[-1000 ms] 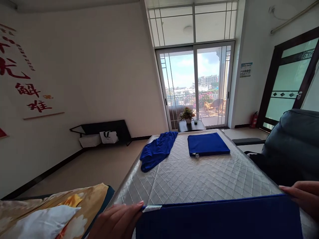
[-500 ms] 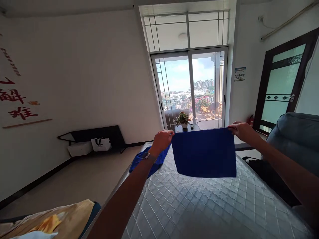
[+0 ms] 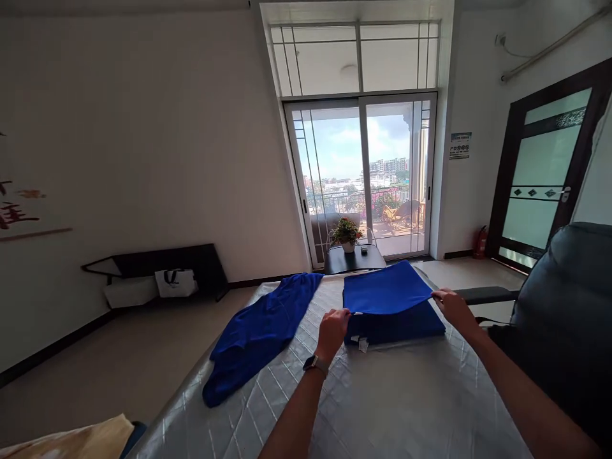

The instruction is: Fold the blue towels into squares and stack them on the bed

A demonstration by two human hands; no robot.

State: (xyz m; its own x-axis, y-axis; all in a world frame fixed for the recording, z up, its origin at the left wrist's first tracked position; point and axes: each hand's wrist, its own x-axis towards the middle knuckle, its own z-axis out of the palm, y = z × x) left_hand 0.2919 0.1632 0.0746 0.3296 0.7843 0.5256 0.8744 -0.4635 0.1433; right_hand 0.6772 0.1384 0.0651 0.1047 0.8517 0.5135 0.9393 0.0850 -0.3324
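A folded blue cloth [image 3: 386, 290] is stretched between my two hands, its far part tilted up. My left hand [image 3: 333, 328] pinches its near left corner; my right hand [image 3: 449, 305] pinches the near right corner. Right beneath it lies a darker-looking folded blue piece [image 3: 401, 326], with small white tags at its front left edge. Whether the two touch at the far side is hidden. Left of my left hand, a crumpled blue garment [image 3: 262, 331] is spread along the edge of the silver quilted surface [image 3: 396, 395].
A small dark table [image 3: 335, 260] with a potted plant [image 3: 347, 233] stands beyond the far edge, before the sliding glass door [image 3: 335, 146]. A black armchair [image 3: 564, 319] is close on the right. A tan cloth [image 3: 90, 440] lies at lower left.
Both hands have lowered the blue cloth from hanging upright to lying over the folded piece. The view has shifted, showing the crumpled garment more fully.
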